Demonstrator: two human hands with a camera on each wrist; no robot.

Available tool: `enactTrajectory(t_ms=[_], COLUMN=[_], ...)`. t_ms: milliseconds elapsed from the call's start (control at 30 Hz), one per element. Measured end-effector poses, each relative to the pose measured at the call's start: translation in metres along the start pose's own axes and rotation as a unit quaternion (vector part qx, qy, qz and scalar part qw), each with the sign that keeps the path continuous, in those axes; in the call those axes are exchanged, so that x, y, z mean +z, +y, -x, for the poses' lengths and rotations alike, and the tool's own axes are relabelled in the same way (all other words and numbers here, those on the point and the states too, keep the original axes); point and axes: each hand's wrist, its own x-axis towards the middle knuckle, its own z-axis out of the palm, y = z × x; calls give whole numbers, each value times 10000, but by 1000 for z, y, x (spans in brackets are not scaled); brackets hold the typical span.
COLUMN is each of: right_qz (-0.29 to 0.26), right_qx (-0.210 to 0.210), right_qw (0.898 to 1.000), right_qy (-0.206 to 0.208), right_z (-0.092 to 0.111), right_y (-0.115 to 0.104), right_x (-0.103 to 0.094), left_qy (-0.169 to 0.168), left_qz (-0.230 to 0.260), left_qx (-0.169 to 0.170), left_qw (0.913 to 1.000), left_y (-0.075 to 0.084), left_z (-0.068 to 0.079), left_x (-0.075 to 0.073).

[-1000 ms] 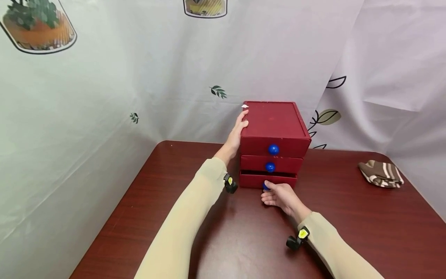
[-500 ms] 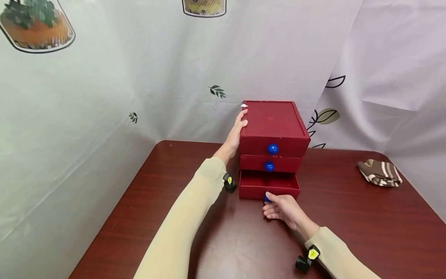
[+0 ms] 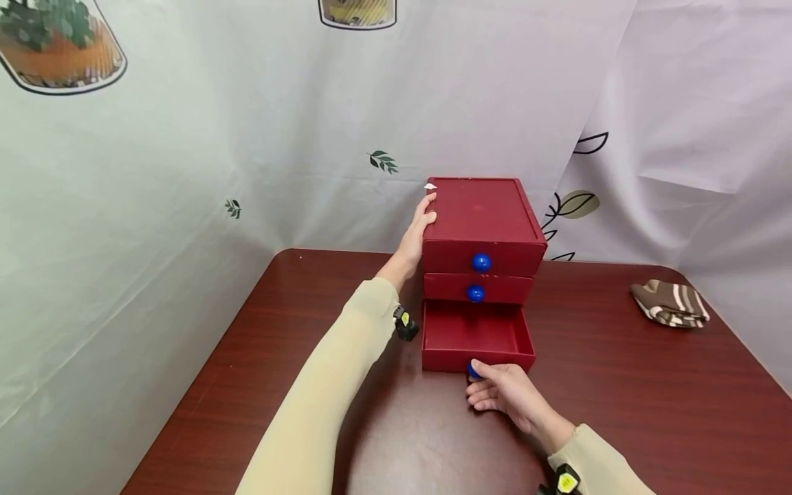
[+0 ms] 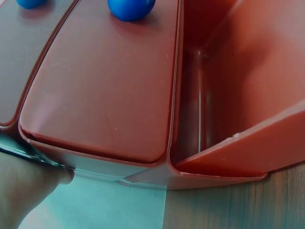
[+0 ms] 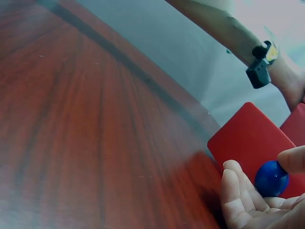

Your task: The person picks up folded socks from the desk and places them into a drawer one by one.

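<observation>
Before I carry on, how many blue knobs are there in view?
3: first knob on the top drawer, second knob on the middle drawer, third knob on the open bottom drawer, partly covered by the right hand.

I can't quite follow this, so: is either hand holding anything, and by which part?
The right hand holds the bottom drawer by its blue knob; the left hand rests against the red cabinet.

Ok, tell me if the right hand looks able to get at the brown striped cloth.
Probably yes: only table lies between the right hand and the striped cloth, though the hand would first have to release the blue knob of the bottom drawer.
</observation>
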Motion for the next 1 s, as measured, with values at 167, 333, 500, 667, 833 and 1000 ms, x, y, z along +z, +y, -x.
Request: enactTrajectory(t_ms=[167,333,500,667,833,1000], right_qz=[93,363,515,439,472,858], right_qx=[-56,-133,-201,-166,-254,-485], right_qw=[9999,9992,9984,9989,9984,9919], right_qy=[-77,-61,76,94,181,798], right_z=[3,8,20,36,50,57], right_y=[3,3,3,3,-4,-12], right_x=[1,-5,-20,-39,-64,-96], left_qy=[57,76,43,54,84,41], left_qz=[-6,-13,-49,-24,-107,-90], left_qx=[32,-17,-53,14,90,97], left_qw=[10000,10000,10000,10000,9999,9999], left_y=[0,0,1,0,0,-1], left_z=[0,1,1,0,-1,-2], left_x=[0,0,0,1,1,2])
